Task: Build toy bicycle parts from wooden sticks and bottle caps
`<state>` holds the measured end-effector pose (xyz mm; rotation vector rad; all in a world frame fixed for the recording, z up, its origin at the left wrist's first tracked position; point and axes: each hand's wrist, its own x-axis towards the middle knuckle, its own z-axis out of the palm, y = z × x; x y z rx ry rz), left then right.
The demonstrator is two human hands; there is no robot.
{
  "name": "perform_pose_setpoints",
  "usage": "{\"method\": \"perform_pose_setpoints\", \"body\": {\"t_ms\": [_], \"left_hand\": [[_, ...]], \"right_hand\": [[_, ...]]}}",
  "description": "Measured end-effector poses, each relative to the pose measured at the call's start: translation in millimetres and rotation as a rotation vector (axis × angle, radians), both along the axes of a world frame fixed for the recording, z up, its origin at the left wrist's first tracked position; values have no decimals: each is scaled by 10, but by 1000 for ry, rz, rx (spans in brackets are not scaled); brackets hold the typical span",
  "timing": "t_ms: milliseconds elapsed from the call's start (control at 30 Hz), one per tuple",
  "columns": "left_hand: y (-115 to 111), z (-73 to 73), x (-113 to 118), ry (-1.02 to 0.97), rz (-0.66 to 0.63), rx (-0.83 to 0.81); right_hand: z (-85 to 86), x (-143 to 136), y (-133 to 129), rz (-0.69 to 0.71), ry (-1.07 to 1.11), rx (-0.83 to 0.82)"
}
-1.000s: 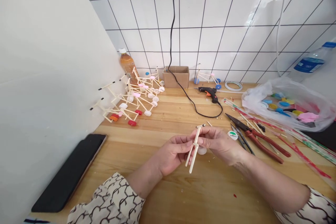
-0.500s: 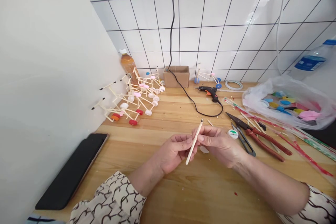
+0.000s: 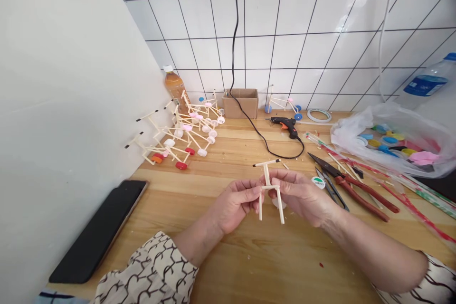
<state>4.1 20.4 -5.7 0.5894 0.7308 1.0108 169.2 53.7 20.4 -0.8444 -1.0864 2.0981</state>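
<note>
The left hand [image 3: 231, 206] pinches the left side of the stick frame [image 3: 270, 187] between thumb and fingers, and the right hand [image 3: 302, 194] pinches its right side the same way, close to the crossbar, just below and right of the middle of the frame of view. The stick frame's long axis runs nearly upright, leaning slightly left at the top; its single stem and dark-tipped top bar point up toward the wall, and its two legs point down toward the lower edge. Half a second earlier it shows edge-on as one slanting stick; now it is turned broadside, so both legs and the whole top bar show, while the hands keep nearly the same place. A pale disc [image 3: 280, 203] sits partly hidden behind the right leg. Farther out, at center right, are one white cap [image 3: 318, 182], one pair of snips [image 3: 331, 190] and one pair of red-handled pliers [image 3: 359, 192]; above the hands, one glue gun [image 3: 288, 126], one cardboard box [image 3: 240, 104], one tape roll [image 3: 319, 115] and one blue-wheeled model [image 3: 281, 103]. The wheeled models [image 3: 187, 128] at left overlap too much to count; one phone [image 3: 99, 232] lies lower left
</note>
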Motion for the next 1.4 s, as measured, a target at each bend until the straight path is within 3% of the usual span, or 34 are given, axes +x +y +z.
{"method": "perform_pose_setpoints", "body": {"t_ms": [167, 333, 533, 1133, 1400], "left_hand": [[39, -25, -17, 109, 228, 35], [40, -47, -21, 249, 297, 123], [8, 8, -11, 420, 336, 235], [-21, -1, 7, 503, 352, 250], [24, -40, -1, 474, 383, 266]], "right_hand": [[38, 85, 44, -81, -253, 272], [54, 75, 27, -83, -527, 531], [40, 49, 15, -84, -635, 667], [-6, 38, 6, -118, -625, 741], [-21, 41, 38, -154, -537, 514]]}}
